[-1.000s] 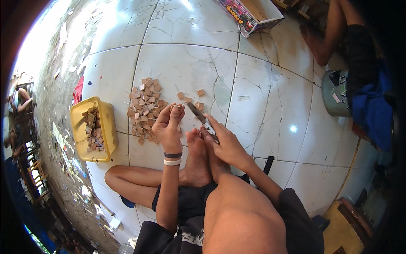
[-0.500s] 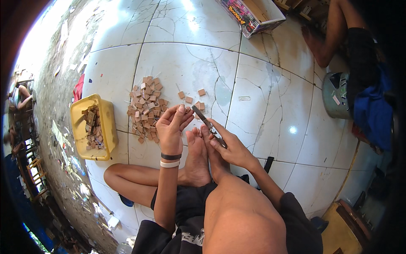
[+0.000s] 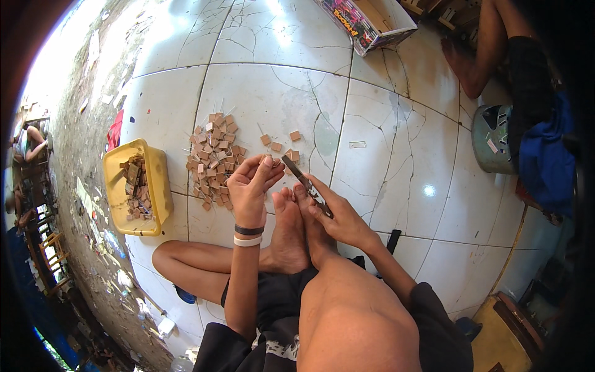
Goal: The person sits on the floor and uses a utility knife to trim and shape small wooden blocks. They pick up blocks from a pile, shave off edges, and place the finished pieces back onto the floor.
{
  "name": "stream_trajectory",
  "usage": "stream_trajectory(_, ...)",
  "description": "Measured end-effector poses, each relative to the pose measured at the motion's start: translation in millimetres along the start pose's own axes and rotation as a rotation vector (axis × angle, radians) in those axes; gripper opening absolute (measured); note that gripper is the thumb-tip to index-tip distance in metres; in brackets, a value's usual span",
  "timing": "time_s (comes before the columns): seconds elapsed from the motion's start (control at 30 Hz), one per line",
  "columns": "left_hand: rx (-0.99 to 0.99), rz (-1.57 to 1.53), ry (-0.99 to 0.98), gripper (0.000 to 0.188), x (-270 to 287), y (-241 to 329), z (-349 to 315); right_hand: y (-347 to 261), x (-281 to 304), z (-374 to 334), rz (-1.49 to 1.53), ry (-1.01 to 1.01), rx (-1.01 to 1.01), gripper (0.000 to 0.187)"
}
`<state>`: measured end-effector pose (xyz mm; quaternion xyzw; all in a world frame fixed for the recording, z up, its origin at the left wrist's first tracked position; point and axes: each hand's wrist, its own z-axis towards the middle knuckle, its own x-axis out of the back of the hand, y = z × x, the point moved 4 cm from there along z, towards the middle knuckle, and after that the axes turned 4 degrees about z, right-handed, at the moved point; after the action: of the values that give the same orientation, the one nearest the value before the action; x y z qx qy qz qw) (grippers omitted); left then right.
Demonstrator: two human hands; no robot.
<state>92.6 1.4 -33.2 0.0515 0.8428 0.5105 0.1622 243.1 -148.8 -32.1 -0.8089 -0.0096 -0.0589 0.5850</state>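
In the head view, my only feed, I see the left hand (image 3: 251, 189) with its thumb and fingertips pinched on a small brown piece (image 3: 276, 162); the fingers hide so much of it that I cannot make out its full shape. The right hand (image 3: 339, 217) is closed around a narrow dark tool (image 3: 300, 177), which slants up and leftward so that its far end sits right by that piece; I can't tell from here whether the two touch. A dark wristband (image 3: 249, 231) and a white wristband (image 3: 248, 242) circle the left wrist. Just beyond the hands, I have a few loose brown squares (image 3: 294, 135) lying on the cracked white floor (image 3: 396, 167), and to their left a heaped pile of brown squares (image 3: 215, 155) with thin pale sticks poking out. Left of the pile stands a yellow tub (image 3: 163, 204), partly filled with wooden bits (image 3: 136, 180). Both bare feet (image 3: 289, 229) rest below the tool. At the top I get an open cardboard box (image 3: 365, 28), and at right another person's leg (image 3: 489, 49) near a grey-green container (image 3: 486, 152).
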Motion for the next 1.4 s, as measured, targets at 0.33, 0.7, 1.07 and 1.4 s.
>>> stream_trajectory(0.33,0.023,0.033,-0.016,0.022,4,0,1,3,0,-2,-0.019,-0.010,-0.012,0.068)
stream_trajectory(0.7,0.066,-0.014,-0.051,0.029,2,1,1,-2,-2,-3,-0.027,0.012,-0.021,0.064)
stream_trajectory(1.07,0.131,-0.503,-0.314,0.038,-1,-43,8,4,1,-8,0.506,-0.278,-0.082,0.059)
stream_trajectory(1.4,0.088,-0.483,-0.207,0.030,-17,-20,3,-3,5,-7,0.744,-0.345,-0.201,0.050)
